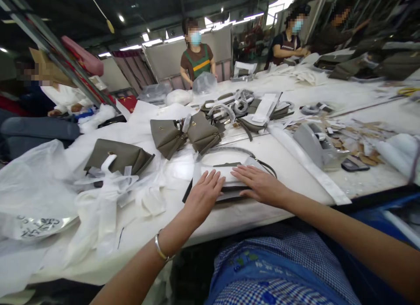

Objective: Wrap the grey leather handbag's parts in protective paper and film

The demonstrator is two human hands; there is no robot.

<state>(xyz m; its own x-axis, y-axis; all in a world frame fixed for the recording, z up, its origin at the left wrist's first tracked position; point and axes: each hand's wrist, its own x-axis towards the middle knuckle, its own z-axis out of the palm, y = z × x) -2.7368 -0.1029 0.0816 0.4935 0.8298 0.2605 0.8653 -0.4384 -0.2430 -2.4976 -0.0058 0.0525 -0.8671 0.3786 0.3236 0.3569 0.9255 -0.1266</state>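
In front of me a handbag (234, 194) lies flat near the table's front edge, with white wrapping sheet (225, 172) over its upper part. Its thin dark strap (265, 163) loops out behind and to the right. Fingers stretched, my left hand (204, 194) rests on the sheet at the bag's left side. From the right, my right hand (260, 184) lies flat on the sheet, fingers extended and pointing left. Neither hand is wrapped round anything. Just beyond stand two olive-brown handbags (166, 136), and another olive-brown bag (114, 156) lies to the left.
Clear plastic bags (36, 187) and white strips (108, 208) cover the table's left. Straps and bag parts (243, 103) are heaped at centre back. At right are a tape dispenser (310, 143) and paper scraps (357, 138). Co-workers (200, 55) stand across the table.
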